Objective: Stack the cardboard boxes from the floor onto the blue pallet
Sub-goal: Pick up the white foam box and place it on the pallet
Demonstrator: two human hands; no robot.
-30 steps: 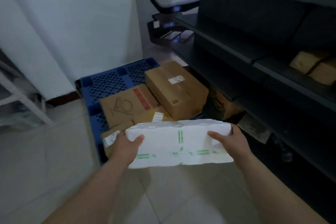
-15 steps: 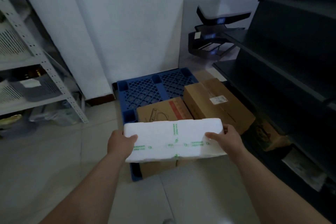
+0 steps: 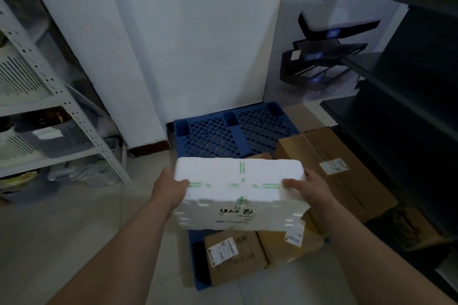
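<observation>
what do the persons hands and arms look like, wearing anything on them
The left hand and right hand are bare, with no gloves. No ring, watch or wristband shows. The left forearm and right forearm are uncovered down to the bottom edge of the view, so no sleeve is in sight.

Left: white perforated metal rack (image 3: 74, 116) carrying a grey slotted bin (image 3: 57, 138) on its middle shelf, with clear plastic bags (image 3: 84, 171) beneath. Centre: white wall panel (image 3: 198, 44) above a dark brown skirting (image 3: 148, 150). Right rear: wall poster (image 3: 322, 57) picturing a black tiered stand with blue labels. Right: dark shelving unit (image 3: 409, 106). Foreground: pale tiled floor (image 3: 62, 242).
</observation>
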